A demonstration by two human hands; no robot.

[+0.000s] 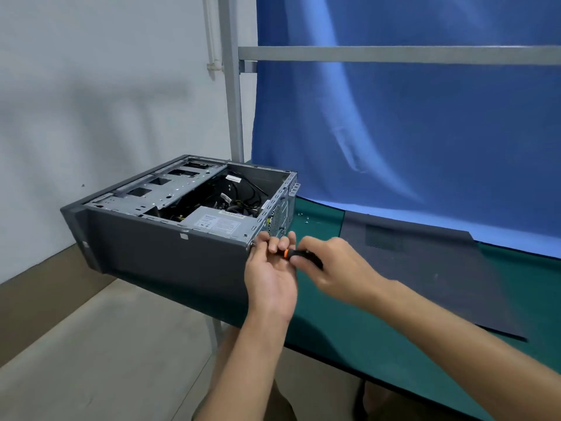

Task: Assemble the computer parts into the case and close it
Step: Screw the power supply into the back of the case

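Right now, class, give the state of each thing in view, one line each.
Case: on its side, top open.
Side panel: off, flat on the table.
Power supply: inside the case.
Screwdriver: held at the case's rear corner.
Left hand: fingers curled round the screwdriver's front.
Right hand: gripping the screwdriver handle.
Screws: loose on the table.

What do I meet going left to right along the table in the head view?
Open grey metal computer case → left hand → orange-and-black screwdriver → right hand → flat dark grey side panel.
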